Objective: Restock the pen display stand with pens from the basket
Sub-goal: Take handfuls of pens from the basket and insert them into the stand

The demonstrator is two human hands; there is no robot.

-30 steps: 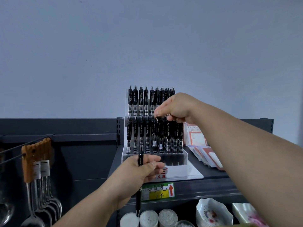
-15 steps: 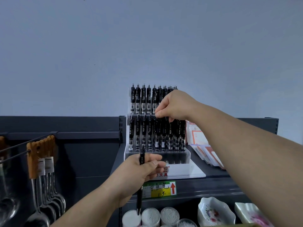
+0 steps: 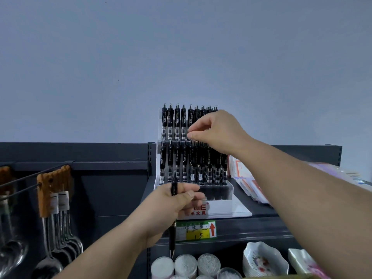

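Moved: right hand (image 3: 219, 131) has lifted a little, from the ledge between the tiers to the lower barrels of the upper row (image 3: 174, 121). The left hand (image 3: 171, 206) is where it was.
Right hand: thumb and forefinger drawn together, fingertips (image 3: 191, 135) at a pen near the middle of the upper row. Cannot tell whether they pinch that pen or only touch it.
Left hand: closed round the held pen (image 3: 172, 236), which stands upright with its tip down, just in front of the display stand (image 3: 231, 208).
Stand: clear, stepped, on the dark shelf (image 3: 261, 224). The upper row and lower row (image 3: 181, 164) are packed with black pens, crowded toward the right.
Front tier: the lowest step (image 3: 217, 193) looks unfilled, though it is dark and hard to read.
Basket: not clearly in view.
Step in hand: likely seating or straightening a pen in the upper row, with the next pen waiting in the left hand.
Next move: probably pass the held pen across and slot it tip-down into a free hole. It wants a straight drop that does not knock the neighbouring pens.
Nearby: yellow-and-green price label (image 3: 199, 230) on the shelf edge below the stand.
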